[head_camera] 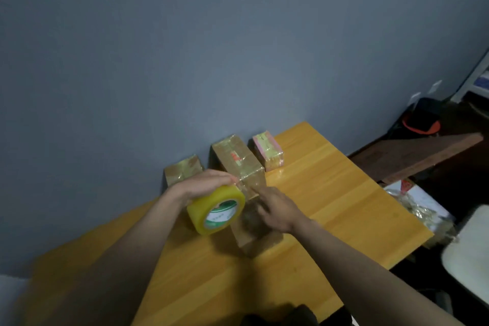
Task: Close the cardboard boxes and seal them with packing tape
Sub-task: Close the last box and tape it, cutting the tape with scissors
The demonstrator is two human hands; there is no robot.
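The left hand [205,183] curls over a yellow roll of packing tape [215,209], gripping it from above against the long cardboard box [238,164]. The right hand [275,210] lies with fingers extended on the box's near, blurred end, its fingertips hard to make out. The box sits on an orange wooden table [330,193]. Behind stand a small taped box [182,169] and a pink taped box [267,151] against the grey wall [185,47].

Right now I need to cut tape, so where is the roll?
In the head view the tape roll is centre-left, gripped by the left hand, beside the brown box being taped.
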